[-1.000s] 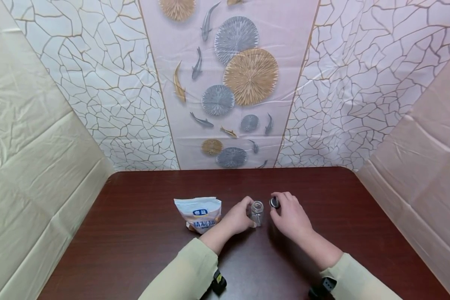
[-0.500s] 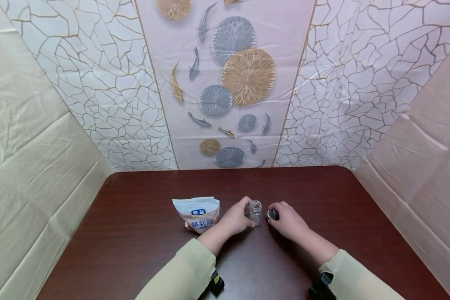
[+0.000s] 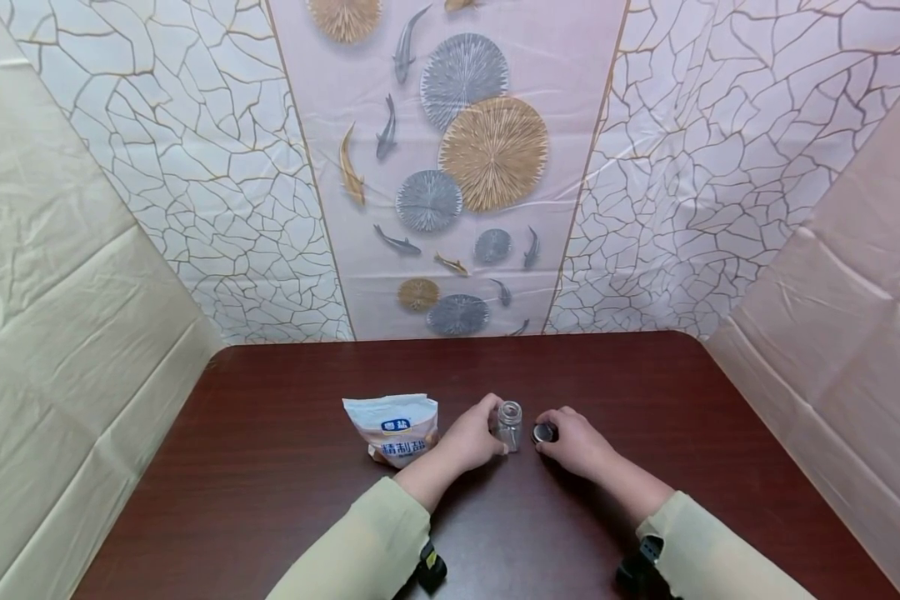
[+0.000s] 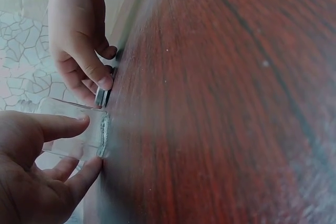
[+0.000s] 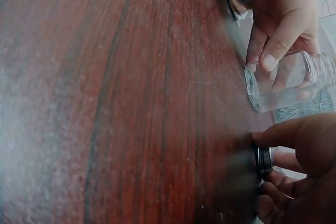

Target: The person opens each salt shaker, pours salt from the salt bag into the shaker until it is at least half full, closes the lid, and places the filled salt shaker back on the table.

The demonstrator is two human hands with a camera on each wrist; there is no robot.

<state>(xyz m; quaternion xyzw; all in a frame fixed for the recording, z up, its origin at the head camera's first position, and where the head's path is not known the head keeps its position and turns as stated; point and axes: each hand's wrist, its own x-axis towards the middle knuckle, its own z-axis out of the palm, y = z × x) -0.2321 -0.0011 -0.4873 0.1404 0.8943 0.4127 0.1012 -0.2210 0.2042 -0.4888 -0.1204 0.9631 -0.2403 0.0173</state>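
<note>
At lower centre, the left hand (image 3: 471,437) grips a jar (image 3: 510,428) (clear glass) — the right hand (image 3: 577,443) pinches a lid (image 3: 543,432).

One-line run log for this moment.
left grip: holds uncapped glass jar, upright | right grip: holds lid beside jar | packet: left of jar

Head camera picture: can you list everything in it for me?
table: 1, dark red-brown, centre
bag: 1, white and blue, on table
jar: 1, clear, right of bag
lid: 1, black and silver, right of jar
backdrop: 1, white, pink and gold, behind table
side cloths: 2, beige, either side
sleeves: 2, pale green, bottom
wrist devices: 2, black, by sleeves
left hand: 1, bare, holding jar
right hand: 1, bare, holding lid
</note>
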